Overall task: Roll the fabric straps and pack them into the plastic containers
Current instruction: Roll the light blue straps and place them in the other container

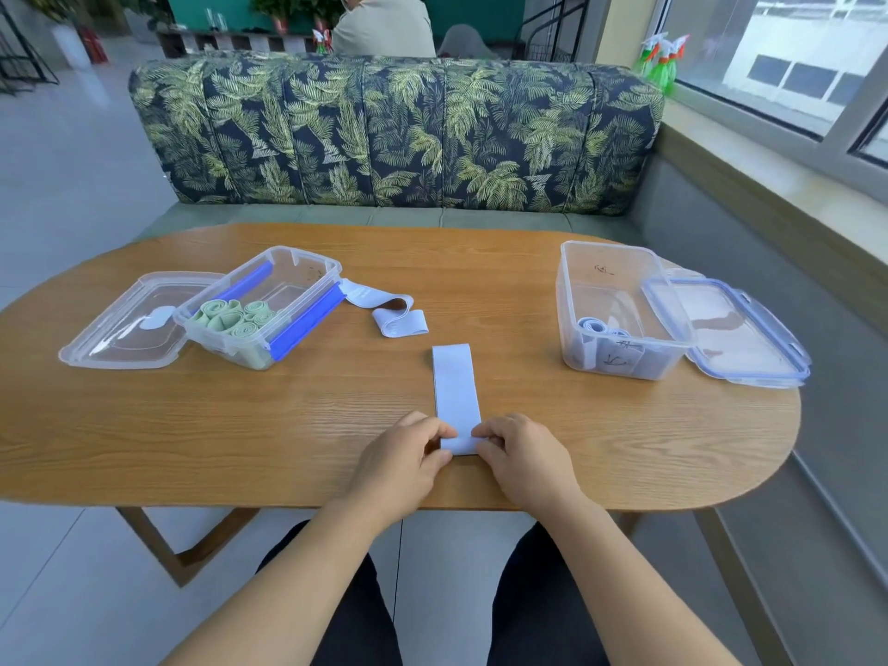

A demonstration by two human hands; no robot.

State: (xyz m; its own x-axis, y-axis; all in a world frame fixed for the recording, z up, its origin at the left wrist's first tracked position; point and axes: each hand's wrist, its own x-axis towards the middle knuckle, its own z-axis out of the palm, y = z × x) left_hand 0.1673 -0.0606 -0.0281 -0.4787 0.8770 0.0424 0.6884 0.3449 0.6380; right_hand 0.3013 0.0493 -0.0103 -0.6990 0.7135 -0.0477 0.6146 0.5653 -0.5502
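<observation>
A pale blue fabric strap lies flat on the wooden table, running away from me. My left hand and my right hand pinch its near end from both sides, where a small fold has formed. A second pale blue strap lies loosely curled further back. The left clear container, with blue clips, holds several rolled green straps. The right clear container holds rolled pale blue straps.
A clear lid lies left of the left container, and a blue-rimmed lid leans by the right container. A leaf-patterned sofa stands behind the table, with a seated person beyond it. A window ledge runs along the right.
</observation>
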